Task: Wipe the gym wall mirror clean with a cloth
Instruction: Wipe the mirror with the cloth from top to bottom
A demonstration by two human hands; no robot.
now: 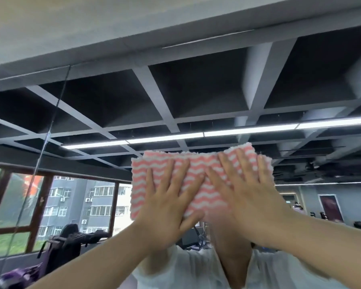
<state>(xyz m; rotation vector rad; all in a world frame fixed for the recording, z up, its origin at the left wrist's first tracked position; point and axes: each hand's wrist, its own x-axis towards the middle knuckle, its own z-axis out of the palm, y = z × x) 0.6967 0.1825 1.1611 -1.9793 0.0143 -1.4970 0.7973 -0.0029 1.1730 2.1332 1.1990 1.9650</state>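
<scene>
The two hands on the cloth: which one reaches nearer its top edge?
The right hand: its fingertips come close to the top edge of the pink-and-white cloth, while the left hand lies lower, pressing the middle.

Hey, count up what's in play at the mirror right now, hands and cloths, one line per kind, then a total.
Hands pressing flat on the cloth: 2, the left hand and the right hand
Cloths, pink and white wavy stripes: 1, the cloth
Mirrors: 1, the mirror
Total: 4
</scene>
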